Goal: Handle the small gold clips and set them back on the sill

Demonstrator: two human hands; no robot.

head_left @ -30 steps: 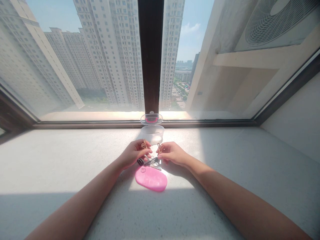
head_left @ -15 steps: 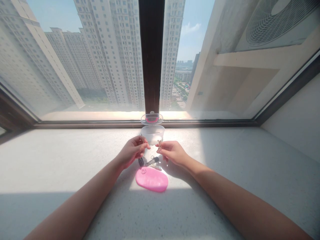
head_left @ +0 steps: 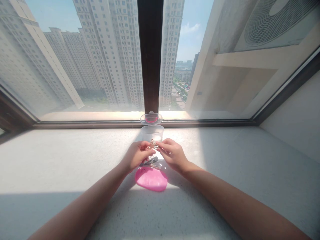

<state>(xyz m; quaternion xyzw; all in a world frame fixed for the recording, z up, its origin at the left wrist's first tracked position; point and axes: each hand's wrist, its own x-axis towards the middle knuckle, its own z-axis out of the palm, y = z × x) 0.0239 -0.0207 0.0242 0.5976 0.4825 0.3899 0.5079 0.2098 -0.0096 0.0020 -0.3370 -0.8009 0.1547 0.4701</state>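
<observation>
Beyond the window, pale tower blocks [head_left: 117, 53] are filling the upper left of the frame, and a dark mullion [head_left: 151, 60] is dividing the glass near the top centre. Sunlight is falling across the speckled white sill [head_left: 75, 160] below.

Just below the frame's centre, the gold-toned loops [head_left: 152, 145] are hanging in the air between two hands. They are looking thin, wiry and shiny, with one loop pointing upward and others spreading sideways (whether they are forming one piece or two is too small to tell). The left hand [head_left: 136, 155] is pinching their left side between thumb and fingers; the right hand [head_left: 173, 155] is gripping their right end with its fingertips.

Directly behind, a clear plastic container [head_left: 152, 130] is standing with its lid [head_left: 151, 119] raised, a pink patch showing on it. At lower centre, a glossy pink oval [head_left: 151, 180] is lying flat, and grey metallic clips [head_left: 151, 161] are lying by its far edge.
</observation>
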